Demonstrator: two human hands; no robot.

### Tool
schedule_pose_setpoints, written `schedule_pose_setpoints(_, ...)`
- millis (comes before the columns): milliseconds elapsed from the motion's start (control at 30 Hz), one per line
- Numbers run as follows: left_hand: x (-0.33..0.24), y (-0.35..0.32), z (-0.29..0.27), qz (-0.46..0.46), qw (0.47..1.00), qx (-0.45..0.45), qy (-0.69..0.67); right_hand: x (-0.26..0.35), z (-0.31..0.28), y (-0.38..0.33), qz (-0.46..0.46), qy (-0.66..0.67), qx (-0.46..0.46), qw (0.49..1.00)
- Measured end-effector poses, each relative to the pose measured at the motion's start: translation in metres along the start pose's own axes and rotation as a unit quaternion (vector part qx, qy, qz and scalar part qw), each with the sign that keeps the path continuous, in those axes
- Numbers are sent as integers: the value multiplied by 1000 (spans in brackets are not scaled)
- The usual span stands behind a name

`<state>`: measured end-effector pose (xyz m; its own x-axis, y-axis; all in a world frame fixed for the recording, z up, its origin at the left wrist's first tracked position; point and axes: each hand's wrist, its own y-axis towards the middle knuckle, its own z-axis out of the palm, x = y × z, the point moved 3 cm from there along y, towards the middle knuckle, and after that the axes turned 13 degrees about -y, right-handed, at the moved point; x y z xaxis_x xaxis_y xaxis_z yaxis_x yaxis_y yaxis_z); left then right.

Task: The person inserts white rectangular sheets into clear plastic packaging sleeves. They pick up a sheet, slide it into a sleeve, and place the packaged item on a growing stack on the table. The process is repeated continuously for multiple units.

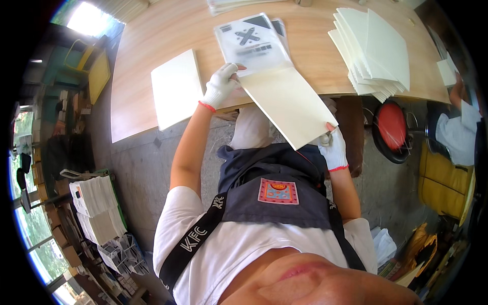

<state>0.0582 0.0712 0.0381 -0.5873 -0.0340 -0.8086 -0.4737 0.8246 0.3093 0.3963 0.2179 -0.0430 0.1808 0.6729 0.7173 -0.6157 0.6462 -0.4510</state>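
Gloved, the right hand [333,150] pinches the near right corner of a cream sheet [290,104] that juts over the near table [132,107] edge, while the left hand [221,85] grips its far left edge, beside a printed bag [251,43].

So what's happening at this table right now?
A person in white gloves and a dark apron is handling a large cream sheet at the edge of a wooden table. The left hand grips the sheet's upper end, where a printed paper lies. The right hand holds its lower corner, off the table. Another cream sheet lies flat to the left, and a fanned stack of sheets sits to the right. A red stool stands below.
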Motion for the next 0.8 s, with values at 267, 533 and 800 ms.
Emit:
schedule_pose_setpoints(267, -9, -30, 24, 8, 995, -98, -2, -2, 30, -15, 12, -24, -26, 999)
schedule_pose_setpoints(533, -5, -38, 123, -136, 668, -320, -658, 16, 39, -33, -12, -75, 12, 997)
schedule_pose_setpoints(800, 21, -81, 209, -182, 551, -76, -811, 2, 45, -37, 40, -117, -25, 992)
